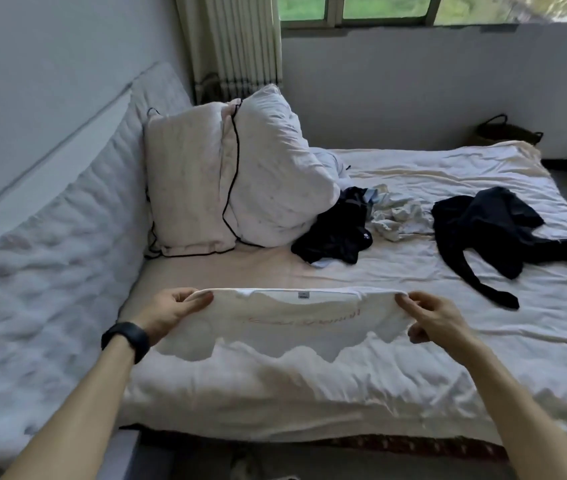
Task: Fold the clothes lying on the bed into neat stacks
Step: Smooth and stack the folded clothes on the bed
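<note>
i see both hands out over the near part of the bed. left hand pinches the left end of a white t-shirt, thumb laid on the cloth, fingers curled behind it. right hand pinches the right end, fingers curled round the fabric. the shirt is stretched wide between the two hands, neck label at the middle of its far edge, faint red print across it, lower edge hanging ragged toward the sheet; can't tell if it touches. black watch on the left wrist. further back on the bed, unfolded: a dark garment bunched just beside the pillows, a pale crumpled garment touching it on its right, and a black long-sleeved garment spread out nearer the right side, one sleeve trailing toward me. two white pillows with black piping stand propped at the left, leaning together. quilted white padding runs along the left wall. curtain and window at the back, a dark basket beyond the far corner of the bed.
</note>
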Tool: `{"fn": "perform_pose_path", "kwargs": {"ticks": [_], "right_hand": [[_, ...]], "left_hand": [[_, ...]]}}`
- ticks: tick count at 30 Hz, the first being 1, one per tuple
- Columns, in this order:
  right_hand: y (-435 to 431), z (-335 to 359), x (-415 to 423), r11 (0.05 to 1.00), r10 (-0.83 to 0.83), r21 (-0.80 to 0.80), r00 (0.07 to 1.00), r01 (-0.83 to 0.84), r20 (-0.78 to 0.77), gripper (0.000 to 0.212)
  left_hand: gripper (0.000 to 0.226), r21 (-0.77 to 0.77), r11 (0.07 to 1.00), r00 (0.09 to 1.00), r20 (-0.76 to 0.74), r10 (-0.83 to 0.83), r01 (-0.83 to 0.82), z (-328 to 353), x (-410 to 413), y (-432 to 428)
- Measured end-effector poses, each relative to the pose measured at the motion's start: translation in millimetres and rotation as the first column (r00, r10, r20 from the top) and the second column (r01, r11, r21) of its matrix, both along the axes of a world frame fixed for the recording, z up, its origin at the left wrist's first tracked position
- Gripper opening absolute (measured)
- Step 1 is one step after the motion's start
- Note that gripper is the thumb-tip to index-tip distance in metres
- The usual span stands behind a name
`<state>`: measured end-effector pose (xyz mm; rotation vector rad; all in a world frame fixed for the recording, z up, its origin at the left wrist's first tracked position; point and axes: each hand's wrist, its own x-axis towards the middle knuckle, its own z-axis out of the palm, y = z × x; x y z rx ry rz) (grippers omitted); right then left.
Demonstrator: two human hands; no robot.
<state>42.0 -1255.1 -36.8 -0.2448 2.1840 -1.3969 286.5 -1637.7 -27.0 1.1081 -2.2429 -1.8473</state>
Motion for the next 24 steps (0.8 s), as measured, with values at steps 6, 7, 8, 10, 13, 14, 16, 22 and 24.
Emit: {"fn": "perform_pose_path", "kwargs": {"ticks": [6, 7, 8, 10, 13, 14, 16, 22, 24], "right_hand": [[36, -26, 35, 0.996, -0.079, 0.021, 0.978, 0.084, -0.193, 0.024], [37, -29, 38, 0.995, -0.089, 0.025, 0.969, 0.097, -0.232, 0.023], [36, -33, 38, 0.994, -0.096, 0.033, 0.959, 0.108, -0.267, 0.022], [30, -39, 34, 0.990, -0.110, 0.052, 0.945, 0.132, -0.308, 0.021], [13, -49, 15, 0.982, -0.121, 0.096, 0.936, 0.161, -0.332, 0.021], [6, -54, 6, 0.978, -0.112, 0.125, 0.932, 0.164, -0.345, 0.021], [-14, -66, -18, 0.967, -0.094, 0.189, 0.928, 0.171, -0.360, 0.024], [-108, -141, -126, 0.883, 0.029, 0.453, 0.948, 0.125, -0.318, 0.031], [-149, -177, -167, 0.864, 0.033, 0.488, 0.956, 0.120, -0.293, 0.029]], "left_hand": [[0.036, -0.108, 0.976, 0.982, -0.015, 0.189, -0.189, -40, 27, 39], [0.040, -0.169, 0.968, 0.983, -0.024, 0.182, -0.184, -44, 28, 44], [0.040, -0.248, 0.955, 0.987, -0.025, 0.161, -0.162, -48, 27, 46], [0.034, -0.378, 0.919, 0.993, -0.006, 0.120, -0.113, -55, 19, 45], [0.051, -0.465, 0.880, 0.992, 0.035, 0.125, -0.094, -67, -5, 31], [0.056, -0.478, 0.874, 0.992, 0.039, 0.120, -0.087, -72, -16, 23], [0.061, -0.477, 0.877, 0.993, 0.060, 0.101, -0.060, -83, -41, 4], [0.059, -0.473, 0.878, 0.964, 0.258, 0.066, 0.066, -158, -150, -89], [0.046, -0.490, 0.867, 0.947, 0.312, 0.077, 0.091, -191, -199, -118]]}}
